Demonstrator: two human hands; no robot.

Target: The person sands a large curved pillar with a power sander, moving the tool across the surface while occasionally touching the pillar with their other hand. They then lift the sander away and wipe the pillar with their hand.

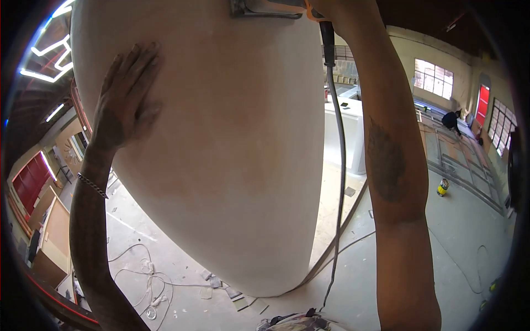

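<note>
A large, pale, curved panel (243,220) fills the middle of the head view, its surface dusty with brownish smudges. My left hand (126,94) rests on its upper left part, fingers stretched out. At the top edge my right hand (334,12) is wrapped round an electric sander (266,10), partly cut off by the frame. The sander's flat black base lies against the upper panel. From its rear, a grey power cord (340,165) hangs along the inside of my right forearm to the floor.
Tangled white cables (152,281) and small sanding-pad pieces (218,282) lie on the floor below the panel. A white counter-like piece (345,135) stands behind it. At right are a yellow can (443,187), metal framing (464,160) and a crouching person (451,119).
</note>
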